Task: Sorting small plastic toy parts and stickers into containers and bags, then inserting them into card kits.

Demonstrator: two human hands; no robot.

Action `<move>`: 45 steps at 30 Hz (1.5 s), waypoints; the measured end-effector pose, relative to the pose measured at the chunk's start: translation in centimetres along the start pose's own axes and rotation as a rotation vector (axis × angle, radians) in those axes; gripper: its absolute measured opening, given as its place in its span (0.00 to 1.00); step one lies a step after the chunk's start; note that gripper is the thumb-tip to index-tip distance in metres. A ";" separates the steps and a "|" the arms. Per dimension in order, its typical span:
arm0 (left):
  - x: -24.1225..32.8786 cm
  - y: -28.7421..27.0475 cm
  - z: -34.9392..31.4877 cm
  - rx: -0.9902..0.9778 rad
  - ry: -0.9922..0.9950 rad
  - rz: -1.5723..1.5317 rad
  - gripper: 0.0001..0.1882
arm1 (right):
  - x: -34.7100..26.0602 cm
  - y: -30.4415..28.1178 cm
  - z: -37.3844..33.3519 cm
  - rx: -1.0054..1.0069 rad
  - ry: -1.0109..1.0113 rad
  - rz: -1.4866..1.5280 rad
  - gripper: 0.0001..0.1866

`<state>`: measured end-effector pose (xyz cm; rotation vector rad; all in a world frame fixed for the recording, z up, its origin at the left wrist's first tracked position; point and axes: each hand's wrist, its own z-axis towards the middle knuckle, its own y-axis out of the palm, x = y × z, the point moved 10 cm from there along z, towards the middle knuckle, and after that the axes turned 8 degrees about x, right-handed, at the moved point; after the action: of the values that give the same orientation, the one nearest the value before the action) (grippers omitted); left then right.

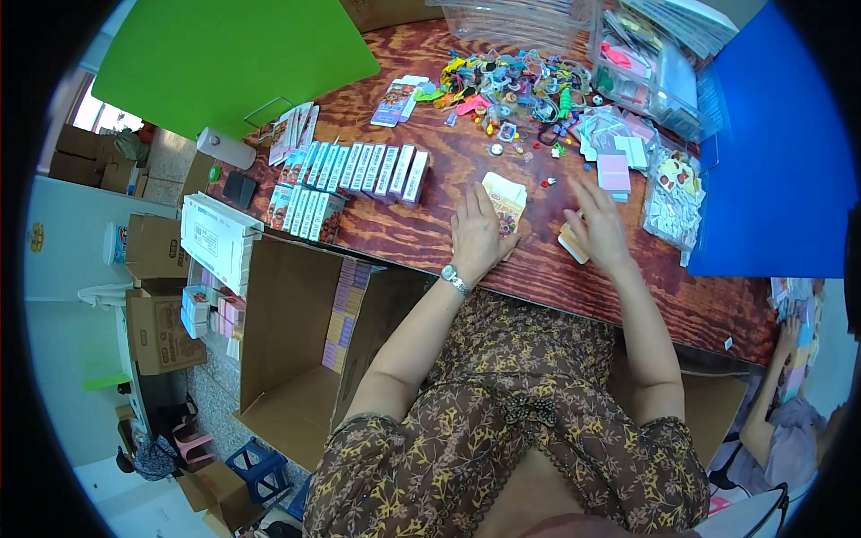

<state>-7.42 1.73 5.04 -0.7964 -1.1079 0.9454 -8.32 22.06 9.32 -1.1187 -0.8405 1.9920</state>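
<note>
My left hand (477, 231), with a watch on its wrist, rests on a small cream and yellow carton (505, 195). Its fingers lie along the carton's left side and its thumb reaches across the lower right, holding it on the tabletop. The carton's upper flap stands open. To the right, my right hand (601, 226) is over the table with its fingers stretched and somewhat apart. Beneath its thumb side lies a small orange and white flat piece (572, 244), partly covered by the hand. A tiny red and white trinket (548, 182) sits between the hands, farther back.
Rows of small boxes (377, 170) stand at left. A pile of colourful trinkets (511, 85) lies at the back, beside cards (614, 170) and a bag of small pieces (674, 202). Green (233, 63) and blue panels (780, 152) flank the table. Another person's arm (762, 412) shows at right.
</note>
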 end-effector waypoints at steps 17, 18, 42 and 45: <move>0.1 -4.0 -0.5 0.147 -0.156 -0.442 0.60 | -7.2 0.4 -0.7 0.120 -0.130 0.310 0.25; 0.5 -4.3 -0.5 0.147 -0.136 -0.473 0.59 | -7.4 0.3 -0.7 0.134 -0.129 0.326 0.26; 5.2 -7.9 -2.4 0.329 0.348 -0.307 0.56 | -7.1 -0.5 3.0 -0.119 0.036 0.449 0.11; 5.9 -8.3 -2.6 0.329 0.406 -0.225 0.54 | -7.9 -0.7 3.3 -0.156 -0.003 0.426 0.14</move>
<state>-2.17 3.66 13.91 -0.5473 -0.6498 0.7112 -7.94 15.38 14.76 -1.4839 -0.8217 2.2996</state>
